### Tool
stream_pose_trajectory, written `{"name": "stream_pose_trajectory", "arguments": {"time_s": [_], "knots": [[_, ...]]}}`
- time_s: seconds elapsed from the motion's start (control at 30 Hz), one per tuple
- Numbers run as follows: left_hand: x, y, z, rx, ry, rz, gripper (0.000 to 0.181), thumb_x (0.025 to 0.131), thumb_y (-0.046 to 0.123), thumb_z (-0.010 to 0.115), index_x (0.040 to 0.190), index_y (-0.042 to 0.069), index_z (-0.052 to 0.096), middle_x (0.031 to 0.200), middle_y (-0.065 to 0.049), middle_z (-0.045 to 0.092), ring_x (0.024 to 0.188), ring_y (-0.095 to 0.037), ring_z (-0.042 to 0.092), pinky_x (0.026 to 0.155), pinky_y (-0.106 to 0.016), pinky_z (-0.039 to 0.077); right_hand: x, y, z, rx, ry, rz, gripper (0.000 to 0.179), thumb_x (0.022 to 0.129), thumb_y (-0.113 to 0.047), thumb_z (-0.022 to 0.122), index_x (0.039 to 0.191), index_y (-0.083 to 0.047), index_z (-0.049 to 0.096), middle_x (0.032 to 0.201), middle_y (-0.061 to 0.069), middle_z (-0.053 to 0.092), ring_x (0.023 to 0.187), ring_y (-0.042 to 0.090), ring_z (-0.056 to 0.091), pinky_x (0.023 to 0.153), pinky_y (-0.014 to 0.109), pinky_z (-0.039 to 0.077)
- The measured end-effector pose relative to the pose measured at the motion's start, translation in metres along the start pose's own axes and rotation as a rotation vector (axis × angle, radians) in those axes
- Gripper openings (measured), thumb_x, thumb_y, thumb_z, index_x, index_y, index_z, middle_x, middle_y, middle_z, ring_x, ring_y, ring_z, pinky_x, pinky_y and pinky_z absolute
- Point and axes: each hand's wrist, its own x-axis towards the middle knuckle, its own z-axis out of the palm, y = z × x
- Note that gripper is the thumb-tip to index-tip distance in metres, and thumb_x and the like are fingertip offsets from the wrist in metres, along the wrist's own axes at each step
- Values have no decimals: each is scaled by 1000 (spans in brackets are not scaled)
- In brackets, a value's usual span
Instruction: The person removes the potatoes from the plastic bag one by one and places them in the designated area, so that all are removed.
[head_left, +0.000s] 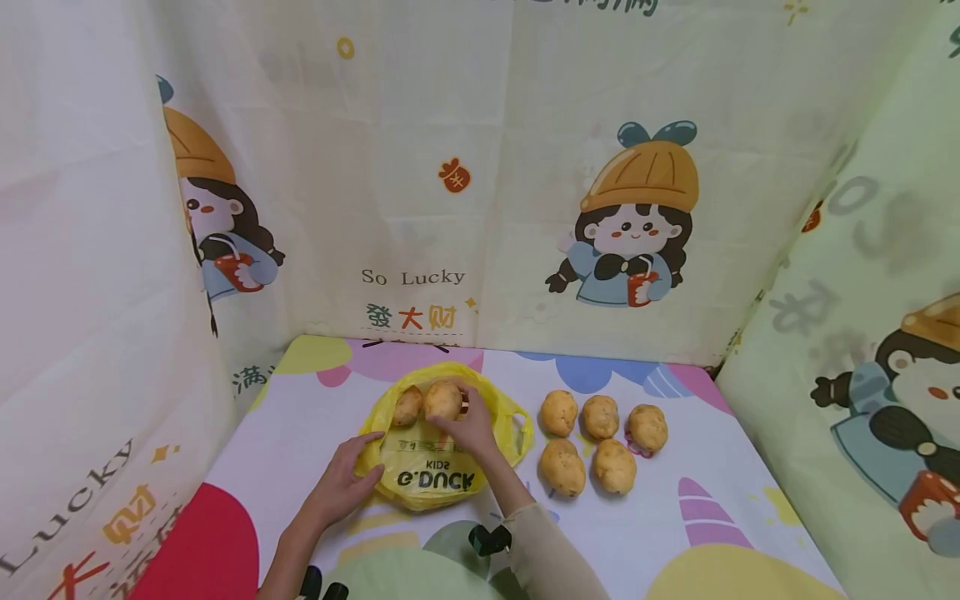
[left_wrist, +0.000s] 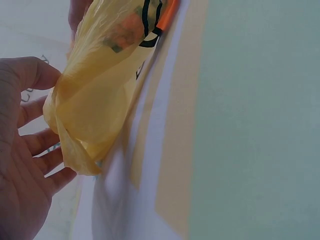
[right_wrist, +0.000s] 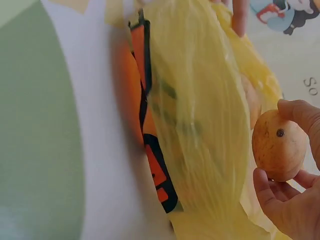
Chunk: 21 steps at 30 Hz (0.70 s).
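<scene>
Gripping one potato in the right hand, with thumb and fingers curled round it, at the open mouth of a yellow bag. Cannot tell from these views whether it is resting on the plastic or raised above it. Showing one small dark spot on its skin in the right wrist view. Lying just to its left, within the bag: a second potato.

Pinching the near left part of the bag's rim with the left hand, between thumb and spaced fingers. Bearing upside-down dark lettering across the near part of the bag, with a handle loop spread to the right.

Set out on the surface, right of the bag and apart from it: five loose potatoes, three in a far row and two nearer. Hanging behind, beyond the far edge: a pale printed cloth with cartoon figures.
</scene>
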Motion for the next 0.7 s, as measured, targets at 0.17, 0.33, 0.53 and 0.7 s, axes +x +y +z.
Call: {"name": "stream_pose_trajectory", "arguments": {"time_s": [0.17, 0.33, 0.53, 0.7], "knots": [[-1, -1, 1, 8, 2, -2, 49, 96, 13, 68, 142, 3, 55, 141, -20, 55, 135, -46, 44, 108, -66, 36, -13, -6, -5, 46, -7, 27, 84, 82, -31, 87, 149, -2, 44, 135, 16, 55, 113, 29, 57, 90, 41, 54], [-2, -2, 2, 13, 4, 8, 49, 95, 11, 68, 142, 1, 55, 140, -20, 55, 134, -45, 45, 107, -66, 36, -24, -12, -11, 107, -11, 25, 85, 82, -36, 87, 150, -8, 45, 135, 14, 55, 114, 27, 59, 92, 41, 54], [-2, 1, 1, 9, 4, 10, 49, 95, 11, 68, 142, 2, 55, 140, -20, 56, 133, -45, 46, 106, -66, 37, -37, -21, -21, 160, 5, 29, 82, 82, -38, 86, 150, -15, 46, 135, 9, 56, 119, 24, 55, 96, 41, 53], [-3, 1, 1, 3, 1, 12, 48, 96, 12, 67, 142, 3, 55, 141, -20, 55, 134, -45, 45, 106, -66, 37, -46, -29, -29, 184, 9, 8, 81, 81, -37, 87, 149, -17, 47, 136, 6, 56, 119, 23, 54, 93, 37, 53]]}}
